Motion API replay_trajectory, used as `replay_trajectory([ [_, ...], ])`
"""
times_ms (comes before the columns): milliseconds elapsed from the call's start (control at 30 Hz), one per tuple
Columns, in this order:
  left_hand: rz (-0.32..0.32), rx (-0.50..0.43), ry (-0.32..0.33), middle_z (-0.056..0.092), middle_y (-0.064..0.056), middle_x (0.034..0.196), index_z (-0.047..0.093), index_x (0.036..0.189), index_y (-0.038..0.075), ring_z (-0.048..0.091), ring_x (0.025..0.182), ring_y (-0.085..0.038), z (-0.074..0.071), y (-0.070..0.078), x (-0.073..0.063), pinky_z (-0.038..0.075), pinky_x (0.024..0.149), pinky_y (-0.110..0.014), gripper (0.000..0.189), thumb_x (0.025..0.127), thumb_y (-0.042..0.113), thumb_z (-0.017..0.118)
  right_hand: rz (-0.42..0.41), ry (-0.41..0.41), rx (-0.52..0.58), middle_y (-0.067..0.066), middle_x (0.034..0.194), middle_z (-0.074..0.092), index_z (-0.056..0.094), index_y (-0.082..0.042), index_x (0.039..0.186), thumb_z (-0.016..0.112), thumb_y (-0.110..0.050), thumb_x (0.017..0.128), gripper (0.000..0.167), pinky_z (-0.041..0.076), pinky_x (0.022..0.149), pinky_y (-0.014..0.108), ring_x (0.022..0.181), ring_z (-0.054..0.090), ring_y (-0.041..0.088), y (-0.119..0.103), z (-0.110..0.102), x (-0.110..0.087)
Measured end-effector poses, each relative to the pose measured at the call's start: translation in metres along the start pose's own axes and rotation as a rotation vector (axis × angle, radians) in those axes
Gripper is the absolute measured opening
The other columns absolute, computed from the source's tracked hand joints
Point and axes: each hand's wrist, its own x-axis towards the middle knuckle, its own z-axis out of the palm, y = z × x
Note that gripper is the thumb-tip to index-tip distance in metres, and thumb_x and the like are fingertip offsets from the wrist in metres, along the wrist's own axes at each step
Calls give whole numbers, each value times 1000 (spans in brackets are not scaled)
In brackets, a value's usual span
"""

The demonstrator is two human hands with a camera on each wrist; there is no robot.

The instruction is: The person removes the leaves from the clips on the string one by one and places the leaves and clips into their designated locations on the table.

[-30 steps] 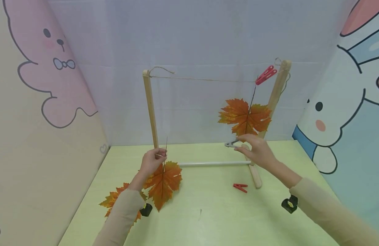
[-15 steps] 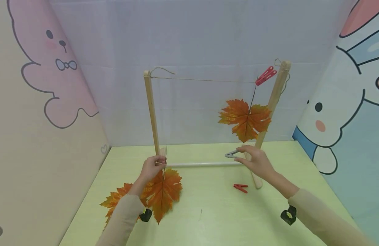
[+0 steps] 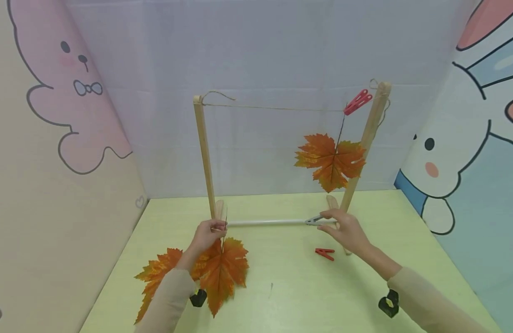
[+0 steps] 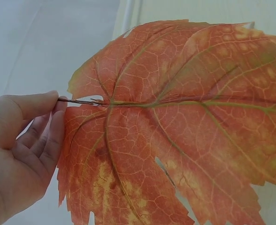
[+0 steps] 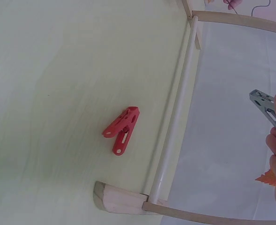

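My left hand point(image 3: 208, 234) pinches the thin dark stem of an orange maple leaf point(image 3: 223, 273), which hangs down from the fingers. In the left wrist view thumb and fingertips grip the stem point(image 4: 79, 101), and the leaf spreads to the right. My right hand point(image 3: 344, 227) holds a grey clothespin point(image 3: 312, 221) between thumb and fingers, in front of the white bar. Up on the string point(image 3: 265, 107), a red clothespin point(image 3: 357, 102) clips the stem of another maple leaf point(image 3: 332, 162). A third leaf point(image 3: 156, 275) lies on the table, partly hidden by my left sleeve.
Two wooden posts point(image 3: 204, 157) carry the string, joined low by a white bar point(image 3: 269, 223). A loose red clothespin point(image 3: 325, 253) lies on the table near the right foot of the frame point(image 5: 121, 199). Cartoon-printed walls stand on both sides.
Both hands have moved down, the left with its leaf and the right with the grey clothespin. The hanging leaf and the loose red clothespin stay where they were.
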Motion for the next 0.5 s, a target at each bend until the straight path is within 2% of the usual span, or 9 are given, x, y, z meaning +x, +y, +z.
replay_trajectory([
  [200, -27, -11, -2, 64, -13, 83, 63, 97, -9, 64, 73, -24, 7, -11, -4, 53, 60, -30, 19, 78, -7, 63, 45, -17, -14, 6, 87, 68, 66, 0, 94, 80, -5, 63, 34, 52, 66, 38, 79, 64, 21, 0, 8, -12],
  [500, -31, -17, -6, 64, -16, 85, 61, 99, -13, 63, 75, -26, 14, -27, -6, 53, 61, -31, 21, 79, -8, 62, 36, 2, -7, 2, 82, 66, 66, -1, 91, 81, -6, 60, 35, 51, 63, 36, 75, 62, 17, 1, 15, -23],
])
